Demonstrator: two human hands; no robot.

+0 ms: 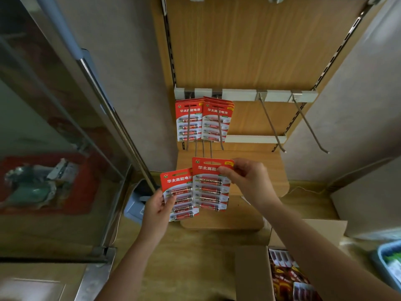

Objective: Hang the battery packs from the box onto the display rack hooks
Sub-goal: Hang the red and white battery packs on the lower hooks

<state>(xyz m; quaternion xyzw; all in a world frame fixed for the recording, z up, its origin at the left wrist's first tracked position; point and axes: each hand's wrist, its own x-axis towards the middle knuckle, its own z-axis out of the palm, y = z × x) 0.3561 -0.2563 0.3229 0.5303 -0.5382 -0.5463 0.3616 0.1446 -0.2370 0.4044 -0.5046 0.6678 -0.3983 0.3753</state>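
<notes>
1. Battery packs: right hand point(245, 177) pinches one red battery pack point(211, 185) by its top edge, just below the rack hooks point(204, 148).
2. Left hand point(157, 210) grips a second pack point(180, 194).
3. More packs point(204, 119) hang on the display rack point(245, 94); the cardboard box point(282, 274) sits lower right.

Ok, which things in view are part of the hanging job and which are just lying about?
Part of the job:
- battery pack in the left hand
- battery pack in the right hand
- left hand, right hand
- packs already hung
- empty hooks
- cardboard box of packs

Lying about:
- glass cabinet
- blue bin
</notes>
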